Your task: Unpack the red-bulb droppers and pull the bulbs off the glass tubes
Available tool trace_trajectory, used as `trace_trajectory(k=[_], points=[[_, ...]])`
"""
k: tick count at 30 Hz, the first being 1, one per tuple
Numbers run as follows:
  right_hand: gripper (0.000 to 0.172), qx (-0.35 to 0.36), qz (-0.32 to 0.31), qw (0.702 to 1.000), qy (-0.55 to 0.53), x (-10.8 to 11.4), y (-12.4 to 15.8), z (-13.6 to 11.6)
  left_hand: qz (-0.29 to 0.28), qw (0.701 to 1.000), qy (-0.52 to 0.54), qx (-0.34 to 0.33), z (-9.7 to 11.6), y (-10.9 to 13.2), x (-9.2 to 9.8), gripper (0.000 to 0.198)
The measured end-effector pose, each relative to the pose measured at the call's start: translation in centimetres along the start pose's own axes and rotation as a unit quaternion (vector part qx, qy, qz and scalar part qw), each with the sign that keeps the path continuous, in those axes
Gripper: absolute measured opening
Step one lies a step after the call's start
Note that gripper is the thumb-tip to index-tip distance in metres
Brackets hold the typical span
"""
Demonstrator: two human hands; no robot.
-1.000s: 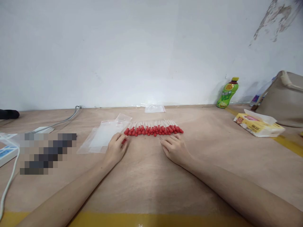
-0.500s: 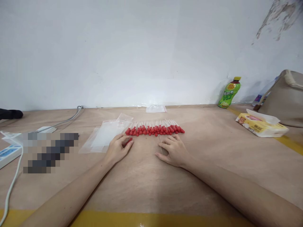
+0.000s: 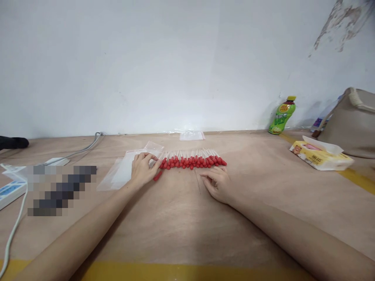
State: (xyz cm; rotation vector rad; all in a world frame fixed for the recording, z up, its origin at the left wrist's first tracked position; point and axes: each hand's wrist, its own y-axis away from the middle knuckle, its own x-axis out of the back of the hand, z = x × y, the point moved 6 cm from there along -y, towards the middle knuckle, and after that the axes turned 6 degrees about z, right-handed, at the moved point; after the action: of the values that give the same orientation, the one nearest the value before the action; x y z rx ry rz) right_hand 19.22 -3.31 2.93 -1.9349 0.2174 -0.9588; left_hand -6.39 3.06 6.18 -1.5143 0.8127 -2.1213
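Note:
A row of several thin clear droppers with red rubber bulbs (image 3: 191, 160) lies across the middle of the brown table (image 3: 181, 226). My left hand (image 3: 142, 169) rests at the row's left end, fingers curled over the edge of a pile of clear plastic bags (image 3: 124, 171); one red bulb (image 3: 157, 176) lies loose just beside it. My right hand (image 3: 216, 182) lies flat on the table below the row's right part, fingers apart. A thin clear tube (image 3: 197, 181) lies by its fingertips.
At the left are a white power strip (image 3: 10, 189) with cables and a blurred patch. A small clear bag (image 3: 191, 135) lies by the wall. At the right stand a green bottle (image 3: 281, 116), a yellow tissue pack (image 3: 320, 156) and a beige bag (image 3: 353, 121).
My left hand moved up and left onto the plastic bags, leaving a red bulb on the table. My right hand shifted slightly, and the thin tube now lies bare beside it.

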Motion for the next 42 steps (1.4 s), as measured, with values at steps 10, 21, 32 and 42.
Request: trace_trajectory(k=[10, 21, 32, 42], points=[[0.016, 0.006, 0.027, 1.000, 0.008, 1.3, 0.0, 0.6, 0.027, 0.998, 0.001, 0.053, 0.2, -0.8, -1.2, 0.027], [0.055, 0.144, -0.002, 0.988, 0.062, 2.1, 0.0, -0.5, -0.047, 0.954, 0.210, -0.209, 8.4, 4.4, 0.7, 0.012], [0.032, 0.186, -0.070, 0.978, 0.054, 1.3, 0.5, -1.1, 0.008, 0.927, 0.243, -0.284, 9.9, 6.6, 0.1, 0.006], [0.026, 0.223, -0.068, 0.971, 0.047, 0.8, 0.6, -1.9, -0.031, 0.920, 0.187, -0.344, 11.8, 6.8, -0.8, 0.028]])
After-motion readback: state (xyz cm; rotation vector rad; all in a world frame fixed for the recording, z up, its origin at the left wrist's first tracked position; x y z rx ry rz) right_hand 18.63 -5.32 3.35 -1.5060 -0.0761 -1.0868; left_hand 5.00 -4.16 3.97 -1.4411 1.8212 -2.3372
